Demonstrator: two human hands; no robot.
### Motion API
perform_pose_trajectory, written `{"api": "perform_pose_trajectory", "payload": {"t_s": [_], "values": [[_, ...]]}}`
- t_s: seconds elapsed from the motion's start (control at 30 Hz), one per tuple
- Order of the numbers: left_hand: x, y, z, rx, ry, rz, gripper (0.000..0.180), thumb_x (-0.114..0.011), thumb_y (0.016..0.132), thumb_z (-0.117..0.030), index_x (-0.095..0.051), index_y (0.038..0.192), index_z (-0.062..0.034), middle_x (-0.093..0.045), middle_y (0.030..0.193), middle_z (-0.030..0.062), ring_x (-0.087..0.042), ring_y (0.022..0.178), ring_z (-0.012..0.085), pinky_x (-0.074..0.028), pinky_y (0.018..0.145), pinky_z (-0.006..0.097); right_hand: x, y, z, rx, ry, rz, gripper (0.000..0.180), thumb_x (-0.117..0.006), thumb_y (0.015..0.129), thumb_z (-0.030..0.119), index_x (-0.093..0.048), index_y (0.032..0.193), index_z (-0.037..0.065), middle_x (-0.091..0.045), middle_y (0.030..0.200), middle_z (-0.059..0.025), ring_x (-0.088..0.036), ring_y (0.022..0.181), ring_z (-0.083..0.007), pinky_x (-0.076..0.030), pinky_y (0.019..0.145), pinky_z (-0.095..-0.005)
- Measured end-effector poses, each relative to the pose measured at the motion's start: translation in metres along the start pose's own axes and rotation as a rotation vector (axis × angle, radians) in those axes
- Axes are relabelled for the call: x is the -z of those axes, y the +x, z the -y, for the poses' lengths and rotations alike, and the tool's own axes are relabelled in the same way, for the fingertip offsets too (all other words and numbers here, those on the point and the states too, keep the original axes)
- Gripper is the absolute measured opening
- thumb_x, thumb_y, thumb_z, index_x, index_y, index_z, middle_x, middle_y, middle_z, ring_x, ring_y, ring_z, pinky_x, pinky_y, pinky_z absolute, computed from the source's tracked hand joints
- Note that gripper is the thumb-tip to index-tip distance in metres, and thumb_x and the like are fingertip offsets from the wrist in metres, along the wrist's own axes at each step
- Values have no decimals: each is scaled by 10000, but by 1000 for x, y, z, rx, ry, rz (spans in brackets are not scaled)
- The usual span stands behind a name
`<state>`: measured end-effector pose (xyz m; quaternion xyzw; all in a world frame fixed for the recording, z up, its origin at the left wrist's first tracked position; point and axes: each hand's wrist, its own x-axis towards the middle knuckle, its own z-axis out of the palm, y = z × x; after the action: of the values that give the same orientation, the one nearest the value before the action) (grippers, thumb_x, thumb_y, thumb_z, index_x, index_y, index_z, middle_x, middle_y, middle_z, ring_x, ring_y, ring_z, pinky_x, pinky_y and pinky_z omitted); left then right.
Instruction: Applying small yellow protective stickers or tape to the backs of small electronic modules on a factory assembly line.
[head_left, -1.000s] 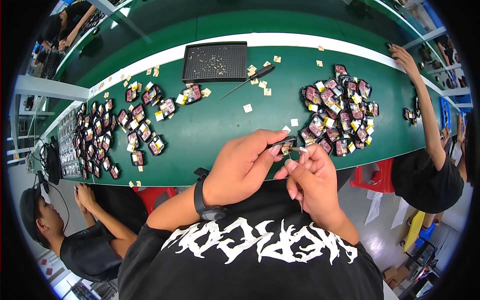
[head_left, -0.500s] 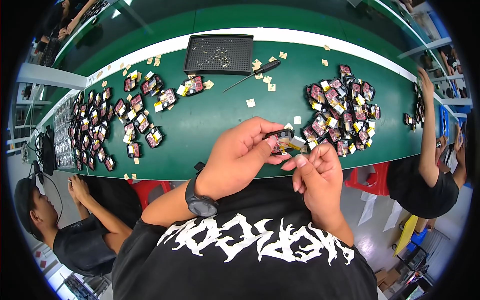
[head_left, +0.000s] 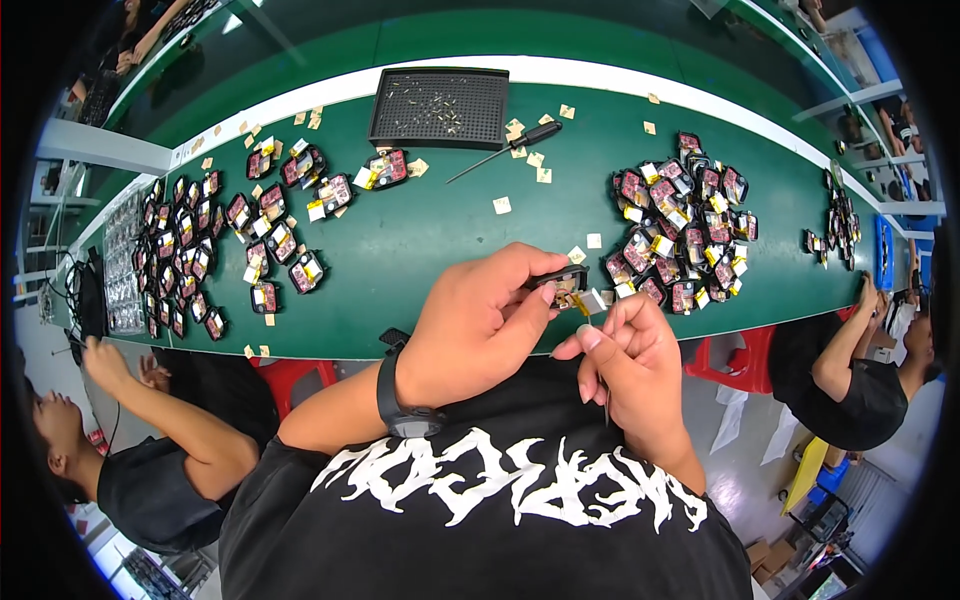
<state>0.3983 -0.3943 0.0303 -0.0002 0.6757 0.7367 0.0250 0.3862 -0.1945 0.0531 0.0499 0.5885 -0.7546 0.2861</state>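
Note:
My left hand (head_left: 480, 320) grips a small black electronic housing (head_left: 562, 283) between thumb and fingers, tilted above the front edge of the bench. A white block on a yellow strip (head_left: 590, 302) sticks out of the housing's right side. Close beside it, my right hand (head_left: 632, 350) is closed in a pinch. A thin, rod-like tool (head_left: 606, 408) shows below these fingers, and its upper end seems to reach the yellow strip; its exact kind is hidden by the fingers.
Similar housings with red boards lie heaped at right (head_left: 685, 225) and spread at left (head_left: 185, 250). A black tray (head_left: 438, 108) of small metal parts and a screwdriver (head_left: 505, 152) lie at the back. Paper squares (head_left: 502, 205) dot the green bench. Co-workers sit on both sides.
The housing has tilted slightly in my left hand. A thin tool now shows in my right hand. The left co-worker's hands have parted; the right co-worker's raised arm has come down.

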Motion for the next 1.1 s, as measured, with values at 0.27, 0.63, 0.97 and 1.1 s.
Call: {"api": "perform_pose_trajectory", "payload": {"t_s": [0.27, 0.63, 0.97, 1.1], "values": [[1, -3, -5, -224, 267, 5, 235, -619, 955, -30, -656, 1176, 45, -717, 901, 147, -712, 708, 242, -555, 666, 329, -4, 3, -2, -39, -30, -36, 178, -604, 1021, 42, -432, 980, 70, -732, 862, -185, -546, 478, -60, -372, 415, -185], [10, -3, -8, 116, 16, 162, 236, -553, 1029, -1, -630, 1241, 72, -735, 1059, 126, -737, 927, 153, -607, 801, 273, 1, -5, 4, -40, -81, 28, 169, -588, 1008, -14, -429, 978, 34, -652, 808, -119, -644, 617, -99, -434, 454, -203], [11, -4, -12, -113, 306, 210, 237, -558, 1020, 11, -635, 1238, 63, -743, 1019, 129, -739, 914, 154, -615, 825, 283, 4, -5, -6, -54, -60, 29, 172, -592, 1009, -16, -430, 987, 36, -566, 799, -42, -704, 735, -133, -460, 464, -206], [14, -4, -5, 135, -36, 251, 249, -549, 1034, -3, -613, 1263, 72, -720, 1100, 136, -723, 982, 175, -621, 839, 300, 6, -6, -9, -34, -57, 60, 172, -595, 1008, -18, -432, 992, 36, -560, 809, -36, -710, 757, -140, -470, 472, -202]]}}
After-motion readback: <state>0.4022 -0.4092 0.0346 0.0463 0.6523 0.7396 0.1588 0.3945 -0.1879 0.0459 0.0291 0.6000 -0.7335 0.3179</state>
